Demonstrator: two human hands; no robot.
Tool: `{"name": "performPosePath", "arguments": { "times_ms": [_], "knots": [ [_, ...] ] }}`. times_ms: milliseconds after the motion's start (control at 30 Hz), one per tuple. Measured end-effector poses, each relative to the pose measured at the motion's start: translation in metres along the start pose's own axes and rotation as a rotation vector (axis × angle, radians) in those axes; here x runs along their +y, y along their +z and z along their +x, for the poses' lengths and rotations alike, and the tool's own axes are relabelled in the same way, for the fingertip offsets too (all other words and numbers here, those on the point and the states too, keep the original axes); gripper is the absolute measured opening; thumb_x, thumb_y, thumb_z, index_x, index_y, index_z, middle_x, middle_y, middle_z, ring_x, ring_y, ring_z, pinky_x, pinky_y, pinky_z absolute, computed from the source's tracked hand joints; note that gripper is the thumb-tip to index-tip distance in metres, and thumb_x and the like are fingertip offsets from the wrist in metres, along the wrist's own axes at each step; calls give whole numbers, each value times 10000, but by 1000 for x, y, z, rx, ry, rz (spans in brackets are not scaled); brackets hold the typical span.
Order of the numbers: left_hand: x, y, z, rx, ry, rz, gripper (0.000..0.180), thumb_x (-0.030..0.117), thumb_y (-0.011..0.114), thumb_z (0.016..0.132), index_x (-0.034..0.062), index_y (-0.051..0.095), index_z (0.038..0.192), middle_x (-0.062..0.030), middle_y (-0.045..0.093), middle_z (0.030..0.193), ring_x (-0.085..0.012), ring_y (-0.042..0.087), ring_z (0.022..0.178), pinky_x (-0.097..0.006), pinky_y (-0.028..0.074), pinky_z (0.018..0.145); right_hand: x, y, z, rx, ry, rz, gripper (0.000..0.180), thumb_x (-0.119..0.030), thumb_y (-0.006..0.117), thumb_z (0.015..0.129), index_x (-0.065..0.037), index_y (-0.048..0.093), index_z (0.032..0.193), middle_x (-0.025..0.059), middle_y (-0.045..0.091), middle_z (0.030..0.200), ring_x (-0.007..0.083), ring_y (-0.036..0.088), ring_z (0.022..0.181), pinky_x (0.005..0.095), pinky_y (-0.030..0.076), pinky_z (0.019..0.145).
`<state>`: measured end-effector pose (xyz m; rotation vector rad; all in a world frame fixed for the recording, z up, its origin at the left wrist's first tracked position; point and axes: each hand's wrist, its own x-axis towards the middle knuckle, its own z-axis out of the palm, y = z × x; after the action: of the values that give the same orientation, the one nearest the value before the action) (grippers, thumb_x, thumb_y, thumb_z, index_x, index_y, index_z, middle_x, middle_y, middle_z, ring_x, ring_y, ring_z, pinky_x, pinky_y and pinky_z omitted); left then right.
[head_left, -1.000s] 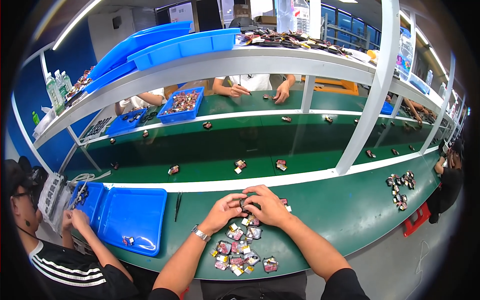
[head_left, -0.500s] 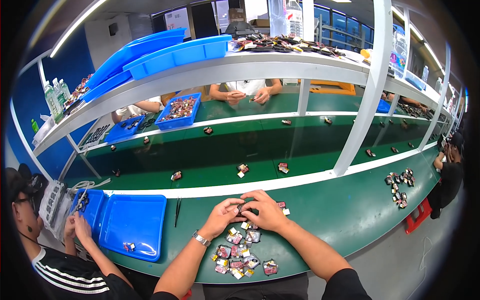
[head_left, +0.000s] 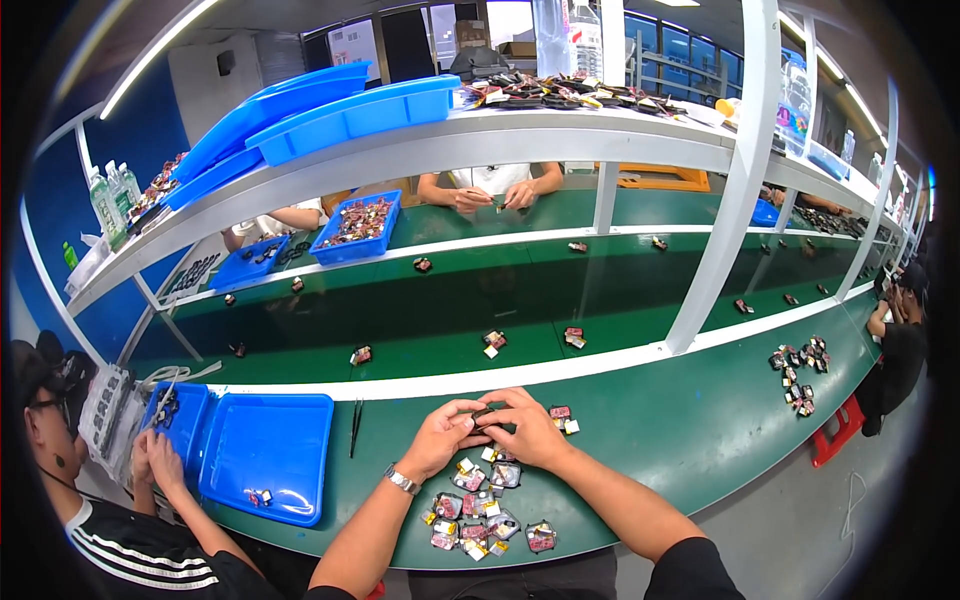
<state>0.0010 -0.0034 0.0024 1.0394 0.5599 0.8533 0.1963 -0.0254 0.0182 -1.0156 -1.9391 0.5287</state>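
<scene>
My left hand [head_left: 447, 432] and my right hand [head_left: 527, 425] meet over the green bench, fingers pinched together on one small dark part [head_left: 484, 415] between them. Just below the hands lies a heap of several small packaged parts [head_left: 480, 505] in red, grey and yellow. A couple more small parts [head_left: 562, 418] rest to the right of my right hand. A wristwatch sits on my left wrist.
Black tweezers [head_left: 355, 427] lie left of my hands beside a blue tray [head_left: 264, 452]. A person at the left works over another blue tray [head_left: 176, 414]. Small parts [head_left: 492, 342] dot the green conveyor belt. Another person's hands [head_left: 492, 194] work across it. More parts [head_left: 797, 367] lie at the right.
My hands have drawn closer together on the small part and stay over the heap. The view has shifted slightly; the person at the left keeps working at the tray.
</scene>
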Motion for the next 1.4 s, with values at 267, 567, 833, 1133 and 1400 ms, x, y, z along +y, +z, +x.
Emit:
{"name": "performPosePath", "arguments": {
  "times_ms": [267, 567, 833, 1133, 1400],
  "knots": [
    [1, 1, 1, 9, 18, -4, 288, 87, 503, 981, -26, 479, 1246, -171, 605, 1145, -240, 614, 1082, -399, 528, 962, -1, 4, 0, 78, 39, 10, 158, -75, 694, 772, -101, 739, 922, 63, 640, 1135, 269, 558, 1108, 370, 465, 940],
    [-6, -3, -1, 43, 57, 41, 294, 62, 481, 985, -48, 486, 1258, -164, 582, 1189, -233, 599, 1107, -380, 515, 979, -5, 7, -1, 64, 72, 49, 171, -85, 715, 779, -104, 743, 946, 63, 637, 1166, 261, 560, 1120, 371, 464, 950],
    [-5, -2, -2, 60, 43, 47, 288, 91, 530, 971, -47, 505, 1222, -180, 583, 1211, -242, 605, 1105, -377, 526, 966, -17, 2, 1, 97, -5, 17, 179, -65, 699, 768, -86, 731, 943, 76, 612, 1195, 292, 520, 1161, 381, 443, 975],
    [-4, -3, -1, 32, 64, 15, 311, 81, 494, 985, -57, 486, 1264, -158, 588, 1181, -230, 600, 1105, -374, 517, 974, -14, 6, -1, 166, -59, -81, 164, -52, 690, 740, -71, 721, 900, 75, 619, 1177, 297, 524, 1161, 384, 445, 973],
    [-9, -1, 2, 93, 101, 55, 308, 82, 493, 987, -41, 489, 1269, -137, 610, 1157, -209, 619, 1069, -339, 543, 931, -15, 8, -1, 106, -14, -15, 224, -56, 701, 754, -76, 705, 977, 88, 594, 1233, 312, 503, 1192, 405, 423, 999]
  ]
}}
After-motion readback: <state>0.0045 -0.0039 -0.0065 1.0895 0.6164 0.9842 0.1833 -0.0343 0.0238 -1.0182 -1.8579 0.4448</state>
